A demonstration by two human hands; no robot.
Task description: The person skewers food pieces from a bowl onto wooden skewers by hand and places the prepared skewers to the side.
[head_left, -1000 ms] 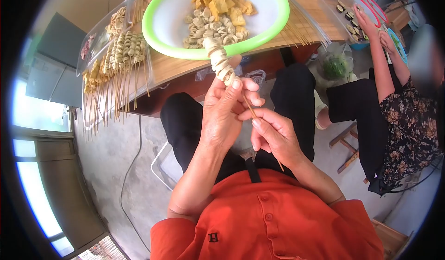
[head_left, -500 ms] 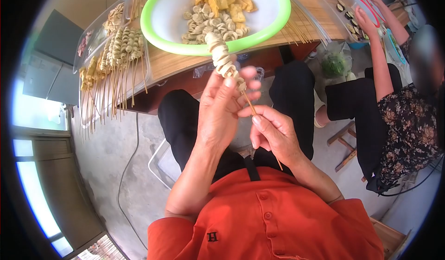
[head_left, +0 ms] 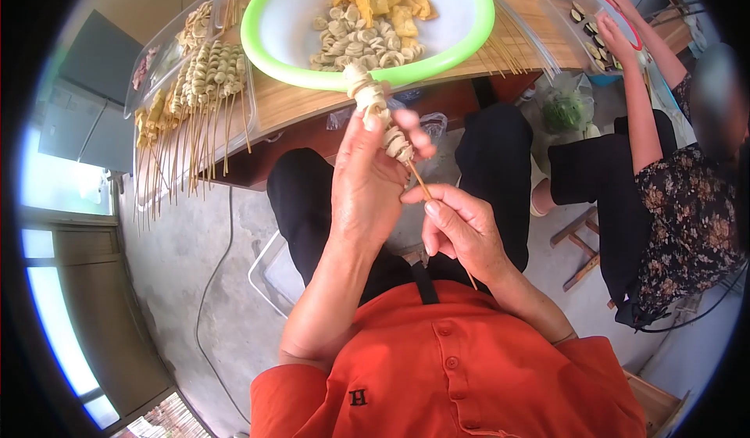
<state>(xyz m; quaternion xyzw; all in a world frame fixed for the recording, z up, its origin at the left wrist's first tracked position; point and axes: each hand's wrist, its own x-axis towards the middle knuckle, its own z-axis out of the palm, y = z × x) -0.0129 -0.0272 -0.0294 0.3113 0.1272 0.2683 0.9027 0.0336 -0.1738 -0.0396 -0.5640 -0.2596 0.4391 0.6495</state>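
Note:
A wooden skewer [head_left: 419, 179] threaded with pale, coiled food rolls [head_left: 397, 145] slants up between my two hands. My left hand [head_left: 363, 176] is closed around the rolls, its thumb pressing on the middle ones and its fingertips curled behind, slightly blurred. Lower down, my right hand [head_left: 466, 231] pinches the bare stick between thumb and forefinger. The tip of the food overlaps the near rim of a large green-rimmed bowl [head_left: 301, 78]. Inside the bowl lie loose pale rolls [head_left: 367, 46] and a heap of yellow, folded pieces [head_left: 383, 0].
Finished skewers [head_left: 207, 75] lie in a clear tray [head_left: 248, 102] on the left of the wooden table [head_left: 293, 110]. Bare sticks [head_left: 508, 51] rest right of the bowl. On the right, a co-worker [head_left: 687, 219] sits by a tray of dark-edged slices [head_left: 586, 28]. A cable [head_left: 211, 286] crosses the floor.
My left thumb has shifted up along the rolls, and a gap now shows between the upper and lower ones. My right hand keeps its pinch, barely moved.

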